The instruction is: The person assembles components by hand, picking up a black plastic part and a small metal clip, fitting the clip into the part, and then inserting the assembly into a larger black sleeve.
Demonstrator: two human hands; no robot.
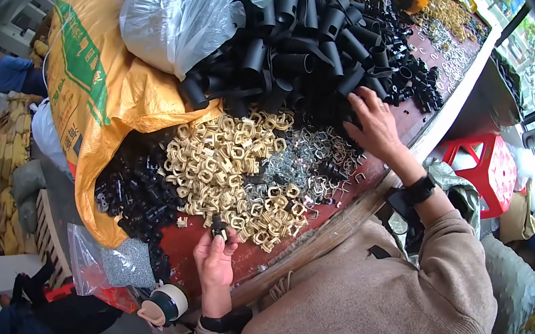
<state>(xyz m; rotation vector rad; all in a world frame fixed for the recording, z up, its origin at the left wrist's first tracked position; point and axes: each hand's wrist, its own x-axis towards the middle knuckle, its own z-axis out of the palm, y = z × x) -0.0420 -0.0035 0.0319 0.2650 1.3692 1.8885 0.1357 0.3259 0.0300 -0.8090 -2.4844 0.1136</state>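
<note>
Near the table's front edge, my left hand (214, 263) grips a small black plastic fitting (219, 227) upright between thumb and fingers. Just beyond it spreads a heap of tan plastic clips (214, 160). Farther to the right, my right hand (376, 124) reaches over the table with its fingers apart, at the edge of a pile of black plastic tubes (295, 62). Its fingertips are close to the tubes, and I see nothing held in it. Loose silvery metal pieces (302, 161) lie between the clips and that hand.
Small black parts (142, 194) spill from a yellow woven sack (73, 74). A translucent plastic bag (178, 20) partly covers the tubes. The red table (193, 245) has a wooden front edge (341, 225). A lidded cup (165, 303) stands lower left; a red stool (493, 173) is at right.
</note>
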